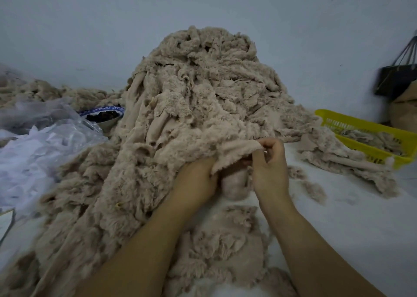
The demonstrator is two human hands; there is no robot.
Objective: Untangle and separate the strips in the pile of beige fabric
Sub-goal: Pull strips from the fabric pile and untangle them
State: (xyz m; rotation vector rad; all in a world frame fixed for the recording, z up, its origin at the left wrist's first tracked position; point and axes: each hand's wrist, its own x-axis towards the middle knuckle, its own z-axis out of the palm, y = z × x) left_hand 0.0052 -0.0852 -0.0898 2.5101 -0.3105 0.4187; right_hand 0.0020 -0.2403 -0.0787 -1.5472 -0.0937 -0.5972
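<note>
the right hand [269, 166] pinches the top edge of a beige strip [234, 152] between thumb and curled fingers. just beside it, the left hand [195, 181] grips the same strip's lower edge, fingertips hidden under the cloth. the strip runs back into the foot of the tall pile of beige fabric [198, 89] heaped on the white bench [338, 229]. a yellow basket [365, 125] with more strips lies to the right; clear plastic bags [45, 143] and a bowl [106, 116] lie to the left.
</note>
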